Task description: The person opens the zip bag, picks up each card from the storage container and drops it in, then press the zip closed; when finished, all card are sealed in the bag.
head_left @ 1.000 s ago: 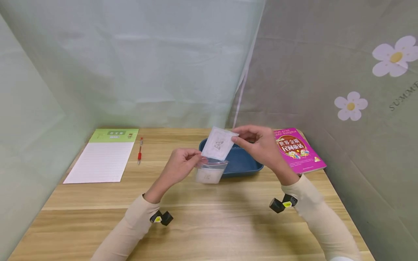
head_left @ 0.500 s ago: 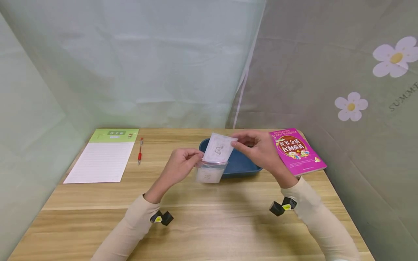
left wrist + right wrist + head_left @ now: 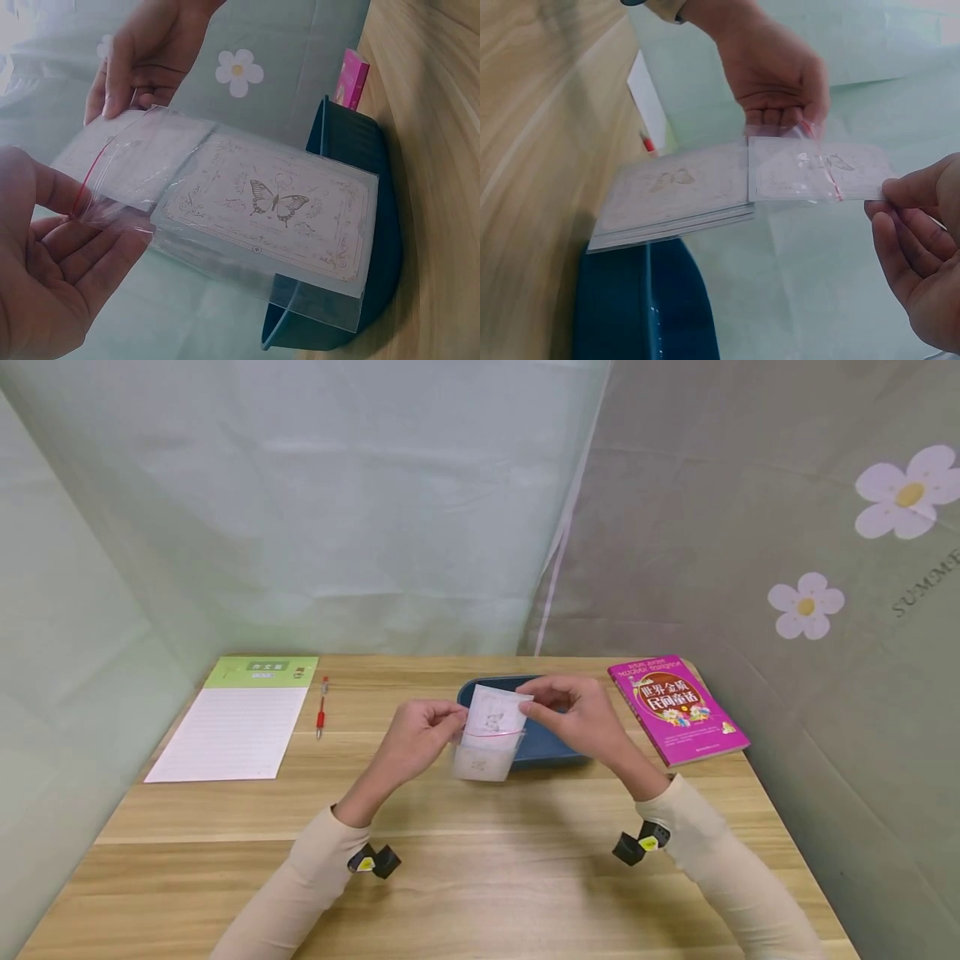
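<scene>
My left hand [image 3: 416, 739] pinches the left edge of a clear zip bag [image 3: 322, 306] near its red seal line. Inside the bag lies a stack of white cards [image 3: 667, 184], the front one printed with a butterfly. Another butterfly card [image 3: 493, 710] is partly in the bag's mouth, its upper part standing out past the seal. My right hand [image 3: 573, 714] pinches that card by its upper right corner, thumb on the near face. Both hands hold bag and card above the table, in front of a dark blue basin [image 3: 551, 745].
At the back left lies a lined writing pad [image 3: 228, 735] with a green header, and beside it a red pen [image 3: 321, 710]. A pink book [image 3: 678, 708] lies at the back right. Fabric walls [image 3: 375, 510] enclose the table [image 3: 465, 877] behind and at the sides.
The right hand has moved down and left, sliding the card from above the bag's mouth into it. The left hand and the bag have stayed nearly still.
</scene>
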The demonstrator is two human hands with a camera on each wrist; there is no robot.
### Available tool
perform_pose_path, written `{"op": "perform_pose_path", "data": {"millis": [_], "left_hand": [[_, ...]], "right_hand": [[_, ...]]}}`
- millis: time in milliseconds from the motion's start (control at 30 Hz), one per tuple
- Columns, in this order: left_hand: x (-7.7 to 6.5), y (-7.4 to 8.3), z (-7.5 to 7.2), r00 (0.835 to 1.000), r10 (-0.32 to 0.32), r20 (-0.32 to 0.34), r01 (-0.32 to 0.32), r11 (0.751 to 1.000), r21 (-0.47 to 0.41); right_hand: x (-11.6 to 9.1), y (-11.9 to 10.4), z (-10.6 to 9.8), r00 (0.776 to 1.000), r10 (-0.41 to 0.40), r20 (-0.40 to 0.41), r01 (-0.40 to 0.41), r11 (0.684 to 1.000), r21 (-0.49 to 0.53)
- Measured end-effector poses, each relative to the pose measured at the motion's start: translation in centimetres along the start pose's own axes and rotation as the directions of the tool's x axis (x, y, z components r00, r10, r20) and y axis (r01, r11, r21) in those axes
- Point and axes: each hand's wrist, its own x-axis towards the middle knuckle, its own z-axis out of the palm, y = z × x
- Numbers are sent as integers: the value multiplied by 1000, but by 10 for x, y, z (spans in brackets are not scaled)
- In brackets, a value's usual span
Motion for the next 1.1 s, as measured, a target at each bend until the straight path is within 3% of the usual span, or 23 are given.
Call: {"op": "perform_pose_path", "data": {"millis": [200, 633, 1100], "left_hand": [[0, 1, 0, 1000, 10, -6, -10, 1000, -5], [0, 3, 0, 1000, 18, -8, -18, 999, -44], [2, 1, 0, 1000, 16, 2, -16, 997, -69]], "right_hand": [[-5, 2, 5, 1000, 4, 5, -4, 1000, -11], [-11, 12, 14, 991, -133, 21, 134, 989, -58], [-12, 12, 14, 993, -72, 89, 80, 993, -91]]}}
